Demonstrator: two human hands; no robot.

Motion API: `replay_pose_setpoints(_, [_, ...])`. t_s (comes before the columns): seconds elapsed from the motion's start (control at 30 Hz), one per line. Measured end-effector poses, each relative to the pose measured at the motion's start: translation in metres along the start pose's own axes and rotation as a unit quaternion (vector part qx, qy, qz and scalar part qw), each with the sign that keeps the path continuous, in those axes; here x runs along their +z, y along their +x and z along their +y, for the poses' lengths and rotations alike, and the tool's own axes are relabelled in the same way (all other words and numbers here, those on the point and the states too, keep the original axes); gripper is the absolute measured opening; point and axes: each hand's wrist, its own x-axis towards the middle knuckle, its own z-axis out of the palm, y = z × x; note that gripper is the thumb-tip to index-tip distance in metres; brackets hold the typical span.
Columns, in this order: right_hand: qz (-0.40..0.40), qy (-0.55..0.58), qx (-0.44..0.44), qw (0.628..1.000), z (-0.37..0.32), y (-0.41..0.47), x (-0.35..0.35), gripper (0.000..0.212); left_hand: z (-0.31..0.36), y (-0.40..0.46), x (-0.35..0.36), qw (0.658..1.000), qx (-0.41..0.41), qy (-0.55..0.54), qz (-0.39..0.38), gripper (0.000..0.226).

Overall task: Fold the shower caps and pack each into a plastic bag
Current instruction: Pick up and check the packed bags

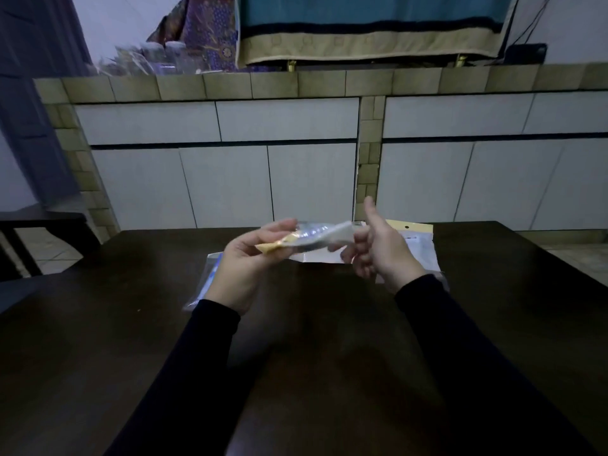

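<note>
Head view: above the dark glossy wooden table (131,324), the left hand (243,268) pinches a crinkly clear plastic bag (316,240) by its yellow header; the right hand (381,251), thumb raised, curls round its other end.

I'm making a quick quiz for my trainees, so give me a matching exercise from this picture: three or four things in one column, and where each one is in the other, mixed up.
Things:
1. held packet
2. packet with yellow top
3. clear bag with blue inside
4. teal cloth

Places:
A. hanging above the tiled counter
B. on the table behind the right hand
C. between both hands, above the table
D. on the table under the left hand

Pairs: 1-C, 2-B, 3-D, 4-A
</note>
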Motion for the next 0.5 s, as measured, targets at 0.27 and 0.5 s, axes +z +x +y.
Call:
replay_pose_setpoints(0.27, [-0.048, -0.071, 0.018, 0.996, 0.018, 0.009, -0.003, 0.021, -0.004, 0.0, 0.003, 0.992, -0.105, -0.064, 0.017, 0.046])
replay_pose_setpoints(0.5, [0.01, -0.253, -0.047, 0.966, 0.022, 0.012, 0.012, 0.021, -0.018, 0.003, -0.008, 0.978, -0.178, 0.071, 0.086, 0.037])
